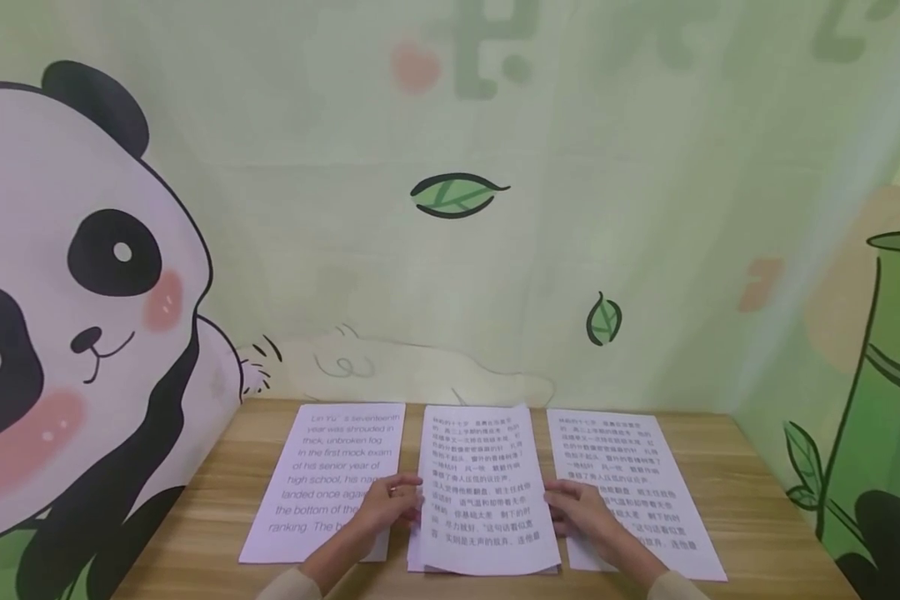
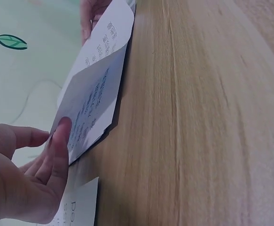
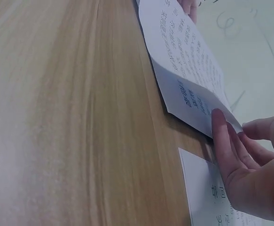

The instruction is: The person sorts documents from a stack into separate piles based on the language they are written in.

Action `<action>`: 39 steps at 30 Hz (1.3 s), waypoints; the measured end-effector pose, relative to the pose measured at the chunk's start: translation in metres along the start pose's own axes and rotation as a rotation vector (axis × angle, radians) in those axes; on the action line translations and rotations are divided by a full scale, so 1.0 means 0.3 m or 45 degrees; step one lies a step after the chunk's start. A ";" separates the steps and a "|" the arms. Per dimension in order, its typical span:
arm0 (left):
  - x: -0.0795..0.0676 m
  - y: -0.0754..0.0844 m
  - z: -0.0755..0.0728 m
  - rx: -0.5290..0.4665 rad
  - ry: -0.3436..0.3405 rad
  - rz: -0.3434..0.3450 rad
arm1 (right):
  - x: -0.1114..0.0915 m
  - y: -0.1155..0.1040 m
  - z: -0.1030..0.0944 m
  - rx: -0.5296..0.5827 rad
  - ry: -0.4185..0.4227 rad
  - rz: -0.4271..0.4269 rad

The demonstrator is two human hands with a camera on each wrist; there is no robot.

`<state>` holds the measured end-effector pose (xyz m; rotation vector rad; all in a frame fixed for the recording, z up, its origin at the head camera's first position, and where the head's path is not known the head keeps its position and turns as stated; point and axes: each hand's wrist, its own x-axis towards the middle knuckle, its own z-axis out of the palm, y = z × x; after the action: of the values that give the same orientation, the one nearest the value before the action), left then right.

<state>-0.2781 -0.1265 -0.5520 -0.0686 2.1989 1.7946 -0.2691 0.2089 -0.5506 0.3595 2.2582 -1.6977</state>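
From the head view I see three printed sheets lying side by side on the wooden desk (image 1: 750, 500). My left hand (image 1: 385, 502) pinches the left edge of the middle sheet (image 1: 482, 492), and my right hand (image 1: 581, 510) pinches its right edge. The middle sheet bows up off the desk, with another page showing under its near edge. The left sheet (image 1: 337, 475), in English print, lies partly under my left hand; the right sheet (image 1: 630, 467) lies partly under my right hand. A panda wall (image 1: 82, 292) stands behind and to the left.

In the left wrist view my left hand (image 2: 28, 174) has its thumb on top of the lifted middle sheet (image 2: 92, 94), fingers curled beneath it.

In the right wrist view my right hand (image 3: 249, 165) grips the opposite edge of the middle sheet (image 3: 183, 61), thumb on top, above the right sheet (image 3: 207, 193).
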 end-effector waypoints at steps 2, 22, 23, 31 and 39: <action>-0.002 -0.006 -0.001 0.002 -0.031 -0.015 | -0.002 0.006 0.001 0.022 -0.014 0.011; -0.014 -0.018 -0.003 -0.010 -0.117 -0.039 | -0.016 0.000 0.005 0.017 -0.081 -0.057; -0.013 -0.017 -0.003 -0.012 -0.114 -0.038 | -0.016 -0.003 0.004 0.015 -0.078 -0.063; -0.008 -0.002 -0.003 -0.001 -0.058 -0.056 | -0.029 -0.015 0.002 0.039 -0.056 -0.081; -0.031 0.023 0.020 -0.054 -0.063 0.027 | -0.041 -0.028 -0.032 0.065 -0.012 -0.082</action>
<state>-0.2696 -0.1206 -0.5439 -0.0104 2.1354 1.8346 -0.2617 0.2157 -0.5359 0.2927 2.2459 -1.7876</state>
